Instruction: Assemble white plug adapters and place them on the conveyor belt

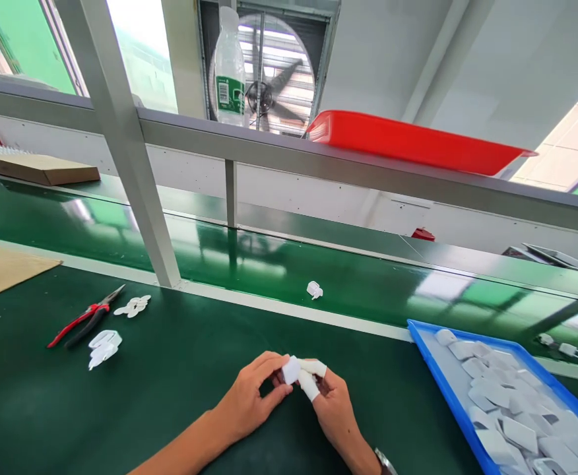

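Both my hands meet over the green work surface near the front edge. My left hand (249, 399) pinches a small white plastic charger piece (290, 370) between thumb and fingers. My right hand (331, 402), with white finger cots on two fingertips, touches the same piece from the right. A watch sits on my right wrist.
A blue tray (442, 382) full of white plastic parts lies at the right. Red-handled pliers (85, 323) and small white parts (103, 346) lie at the left. One white part (314, 289) rests on the green conveyor belt. On the overhead shelf stand a red tray (408, 138) and a water bottle (229, 69).
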Demonstrator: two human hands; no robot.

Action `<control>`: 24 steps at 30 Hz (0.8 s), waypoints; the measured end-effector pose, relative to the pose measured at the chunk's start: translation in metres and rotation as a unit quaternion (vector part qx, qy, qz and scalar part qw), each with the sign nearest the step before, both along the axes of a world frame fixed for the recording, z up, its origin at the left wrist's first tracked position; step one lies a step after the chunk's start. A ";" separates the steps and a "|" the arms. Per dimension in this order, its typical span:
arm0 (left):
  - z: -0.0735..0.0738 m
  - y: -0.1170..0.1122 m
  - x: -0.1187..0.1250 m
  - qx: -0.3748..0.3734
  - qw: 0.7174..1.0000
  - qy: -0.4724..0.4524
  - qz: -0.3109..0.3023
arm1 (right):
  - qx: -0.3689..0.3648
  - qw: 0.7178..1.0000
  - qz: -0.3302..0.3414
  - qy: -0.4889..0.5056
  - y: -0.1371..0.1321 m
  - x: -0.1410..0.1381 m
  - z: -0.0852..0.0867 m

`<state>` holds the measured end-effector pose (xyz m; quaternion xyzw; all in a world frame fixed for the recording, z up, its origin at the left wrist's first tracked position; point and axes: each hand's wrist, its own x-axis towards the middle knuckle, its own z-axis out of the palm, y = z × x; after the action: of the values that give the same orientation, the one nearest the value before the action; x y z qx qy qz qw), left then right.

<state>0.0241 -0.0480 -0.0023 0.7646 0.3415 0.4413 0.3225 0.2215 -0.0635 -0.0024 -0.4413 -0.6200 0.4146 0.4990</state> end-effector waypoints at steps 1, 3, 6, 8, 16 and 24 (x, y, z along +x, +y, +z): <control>-0.002 0.001 -0.001 0.005 1.000 0.017 0.001 | 0.038 0.999 0.001 -0.032 0.000 -0.001 -0.002; -0.005 0.002 -0.002 0.008 0.999 0.052 0.004 | 0.122 0.987 0.004 -0.102 -0.001 -0.003 -0.005; -0.006 0.004 -0.005 0.014 0.996 0.093 0.009 | 0.208 0.963 -0.003 -0.172 -0.003 -0.003 -0.007; -0.004 0.006 -0.009 0.025 0.993 0.109 0.026 | 0.248 0.949 -0.031 -0.194 -0.003 -0.001 -0.005; 0.020 0.059 -0.040 -0.023 0.970 0.104 0.220 | 0.311 0.890 -0.050 -0.331 0.007 0.014 -0.025; 0.040 0.177 -0.051 -0.066 0.939 0.150 0.303 | 0.315 0.864 -0.026 -0.393 0.026 0.003 -0.078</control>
<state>-0.0273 0.1291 0.0373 0.6591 0.6300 0.3748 0.1678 0.2241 -0.0377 -0.0803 -0.4024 -0.8508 -0.0237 0.3372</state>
